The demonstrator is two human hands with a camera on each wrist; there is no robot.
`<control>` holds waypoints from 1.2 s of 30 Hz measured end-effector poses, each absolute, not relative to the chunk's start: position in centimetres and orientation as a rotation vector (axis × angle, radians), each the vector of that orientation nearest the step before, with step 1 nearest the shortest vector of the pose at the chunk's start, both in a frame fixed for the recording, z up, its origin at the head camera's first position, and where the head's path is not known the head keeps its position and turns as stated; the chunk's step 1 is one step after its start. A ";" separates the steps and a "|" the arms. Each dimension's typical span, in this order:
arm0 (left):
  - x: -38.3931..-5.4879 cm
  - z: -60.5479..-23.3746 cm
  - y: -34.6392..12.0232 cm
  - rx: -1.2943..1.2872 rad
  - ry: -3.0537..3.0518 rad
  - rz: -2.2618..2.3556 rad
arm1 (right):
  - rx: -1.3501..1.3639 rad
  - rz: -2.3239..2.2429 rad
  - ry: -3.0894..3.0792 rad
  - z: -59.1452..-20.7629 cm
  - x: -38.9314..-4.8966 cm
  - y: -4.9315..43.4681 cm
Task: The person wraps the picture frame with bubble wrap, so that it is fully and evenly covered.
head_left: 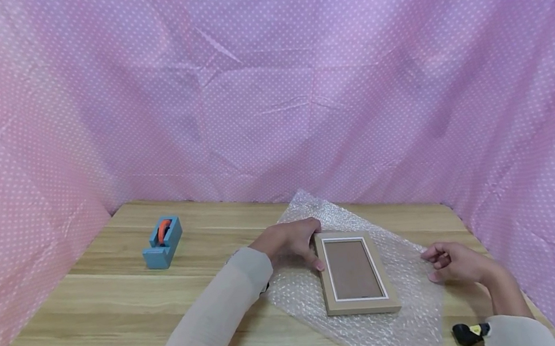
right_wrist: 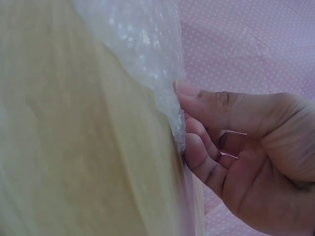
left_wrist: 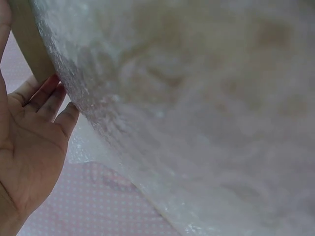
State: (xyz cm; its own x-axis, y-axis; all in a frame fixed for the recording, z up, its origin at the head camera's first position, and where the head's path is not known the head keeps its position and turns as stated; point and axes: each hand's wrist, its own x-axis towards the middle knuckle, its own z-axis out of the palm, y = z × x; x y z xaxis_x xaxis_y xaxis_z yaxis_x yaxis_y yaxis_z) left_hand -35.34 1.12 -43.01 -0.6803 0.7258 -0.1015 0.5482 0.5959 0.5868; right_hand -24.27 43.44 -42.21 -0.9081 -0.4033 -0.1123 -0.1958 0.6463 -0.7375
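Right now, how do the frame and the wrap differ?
The frame is tan with a white inner border; the wrap is clear and bubbled. The frame lies on top; the wrap spreads wider beneath it. The left hand holds the frame; the right hand pinches the wrap's edge. Both are held.

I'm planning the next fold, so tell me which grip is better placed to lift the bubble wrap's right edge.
Right, I'd judge: the right grip pinches the bubble wrap at its right edge, while the left grip touches the picture frame on its left side.

Head view from above, facing forward and down, wrist views close, sharing bubble wrap (head_left: 411, 289)
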 end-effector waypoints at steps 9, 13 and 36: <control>-35.5 -43.1 1.2 1.083 2.539 0.663 | -0.366 -1.017 2.775 -42.2 -24.5 43.8; -35.4 -42.9 1.2 1.092 2.549 0.629 | -0.290 -0.884 2.865 -42.0 -24.4 43.9; -35.1 -42.6 1.0 1.056 2.527 0.680 | -0.521 -1.392 2.327 -36.1 -23.3 39.4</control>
